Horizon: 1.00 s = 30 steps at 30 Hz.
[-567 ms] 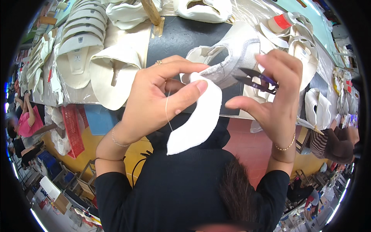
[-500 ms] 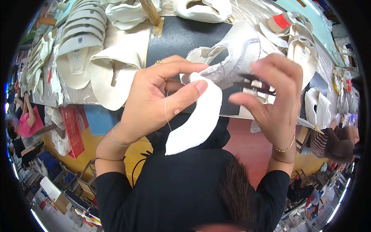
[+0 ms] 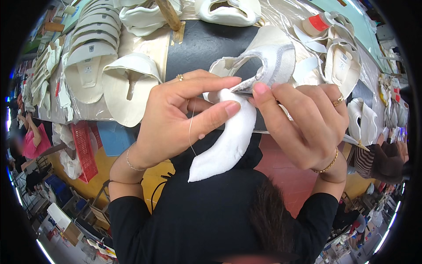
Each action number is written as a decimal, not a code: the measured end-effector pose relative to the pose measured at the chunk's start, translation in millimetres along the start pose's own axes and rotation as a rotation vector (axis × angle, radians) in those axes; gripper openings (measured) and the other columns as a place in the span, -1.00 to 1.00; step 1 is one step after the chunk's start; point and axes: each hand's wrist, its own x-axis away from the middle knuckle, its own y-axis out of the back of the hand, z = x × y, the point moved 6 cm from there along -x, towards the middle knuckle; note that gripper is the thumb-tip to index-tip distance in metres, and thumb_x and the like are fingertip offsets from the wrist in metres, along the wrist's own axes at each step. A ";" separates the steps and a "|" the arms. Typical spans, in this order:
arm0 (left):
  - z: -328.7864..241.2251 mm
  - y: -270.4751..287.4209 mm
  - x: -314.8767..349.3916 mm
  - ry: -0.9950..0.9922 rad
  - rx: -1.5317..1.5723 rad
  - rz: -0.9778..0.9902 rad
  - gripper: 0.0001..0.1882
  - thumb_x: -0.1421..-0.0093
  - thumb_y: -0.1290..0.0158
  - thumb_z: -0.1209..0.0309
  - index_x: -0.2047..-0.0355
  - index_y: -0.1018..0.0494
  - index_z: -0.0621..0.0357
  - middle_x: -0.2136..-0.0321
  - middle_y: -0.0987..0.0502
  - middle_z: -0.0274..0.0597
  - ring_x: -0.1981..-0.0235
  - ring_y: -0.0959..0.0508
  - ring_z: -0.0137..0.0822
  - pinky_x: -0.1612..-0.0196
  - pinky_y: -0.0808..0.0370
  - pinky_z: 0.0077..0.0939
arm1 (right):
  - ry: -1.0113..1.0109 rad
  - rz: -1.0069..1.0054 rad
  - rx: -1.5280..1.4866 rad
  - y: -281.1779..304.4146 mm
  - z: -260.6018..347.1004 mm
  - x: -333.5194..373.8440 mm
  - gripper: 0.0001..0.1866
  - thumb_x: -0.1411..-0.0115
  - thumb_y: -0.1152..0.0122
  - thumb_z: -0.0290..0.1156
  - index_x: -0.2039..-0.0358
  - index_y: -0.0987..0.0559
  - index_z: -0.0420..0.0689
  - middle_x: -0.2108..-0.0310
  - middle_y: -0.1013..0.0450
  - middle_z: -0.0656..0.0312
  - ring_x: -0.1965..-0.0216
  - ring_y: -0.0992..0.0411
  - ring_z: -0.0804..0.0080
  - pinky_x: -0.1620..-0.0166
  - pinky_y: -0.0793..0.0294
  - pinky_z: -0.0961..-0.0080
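A pale grey shoe upper (image 3: pixel 277 57) lies at the near edge of a black mat, its rim pulled toward me. My left hand (image 3: pixel 176 110) pinches that rim together with a curved white foam pad (image 3: pixel 228 136), which hangs down over the table edge. A thin thread (image 3: pixel 191 127) runs from the left fingers down to the pad's lower part. Against the rim, just right of the left fingertips, my right hand (image 3: pixel 303 119) is closed in a pinch. A thin dark shaft, perhaps a needle, shows at its fingertips; the rest is hidden.
A row of stacked cream shoe uppers (image 3: pixel 94 48) stands at the left, beside a single cream upper (image 3: pixel 132 83). A wooden stick (image 3: pixel 169 15) rises behind the mat (image 3: pixel 193 48). At the back right are a red-banded jar (image 3: pixel 316 24) and more shoe parts. A red crate (image 3: pixel 83 149) sits below left.
My right hand has come left and down from above the upper to its rim, its fingers closing into a pinch. The left hand keeps its hold, with the pad shifted slightly.
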 end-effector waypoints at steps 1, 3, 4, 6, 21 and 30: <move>0.1 -0.2 0.4 0.004 0.013 -0.006 -0.66 -0.23 -0.21 0.55 -0.03 -0.55 0.29 0.22 -0.50 -0.26 0.55 -0.45 -0.69 0.55 -0.28 -0.76 | 0.006 0.000 0.001 -0.1 0.3 -0.2 -0.61 0.11 -0.47 -0.49 0.18 -0.68 -0.15 0.30 -0.49 0.28 0.47 -0.44 0.49 0.44 -0.26 0.58; -0.5 -1.0 1.2 0.004 -0.009 -0.005 -0.66 -0.23 -0.21 0.55 -0.03 -0.55 0.30 0.23 -0.50 -0.25 0.54 -0.48 -0.68 0.55 -0.30 -0.77 | 0.016 -0.001 0.008 0.3 1.2 -0.2 -0.60 0.13 -0.45 -0.49 0.18 -0.68 -0.16 0.30 -0.48 0.27 0.47 -0.44 0.49 0.43 -0.25 0.58; -0.6 -1.3 1.6 0.006 -0.012 -0.008 -0.66 -0.23 -0.21 0.55 -0.03 -0.55 0.30 0.24 -0.50 -0.25 0.53 -0.49 -0.67 0.55 -0.30 -0.77 | 0.022 0.007 0.014 0.2 1.7 -0.1 -0.59 0.15 -0.43 -0.49 0.18 -0.68 -0.16 0.30 -0.48 0.27 0.48 -0.44 0.48 0.43 -0.25 0.58; -1.3 -1.8 1.4 0.004 -0.024 0.003 -0.67 -0.23 -0.21 0.55 -0.02 -0.55 0.31 0.24 -0.50 -0.24 0.53 -0.51 -0.66 0.55 -0.31 -0.77 | 0.037 -0.001 0.036 0.1 3.2 0.0 -0.59 0.16 -0.40 -0.48 0.19 -0.68 -0.17 0.29 -0.49 0.26 0.48 -0.44 0.48 0.42 -0.24 0.57; -4.4 -1.5 2.1 -0.143 -0.262 -0.001 -0.68 -0.17 -0.27 0.50 0.06 -0.58 0.31 0.22 -0.58 -0.15 0.43 -0.64 -0.48 0.47 -0.51 -0.68 | -0.489 -0.061 -0.533 -5.7 -24.1 8.1 -0.57 0.17 -0.45 -0.63 0.18 -0.66 -0.16 0.19 -0.35 0.20 0.48 -0.47 0.42 0.38 -0.41 0.52; 26.3 -1.6 -0.8 -0.090 -0.429 -0.034 -0.60 -0.03 -0.41 0.24 0.29 -0.58 0.31 0.33 -0.58 -0.17 0.45 -0.66 -0.39 0.40 -0.58 -0.57 | -0.497 0.216 -0.710 -58.4 -17.0 22.9 -0.69 0.19 -0.41 -0.73 0.38 -0.69 -0.12 0.12 -0.31 0.20 0.56 -0.42 0.56 0.53 -0.39 0.60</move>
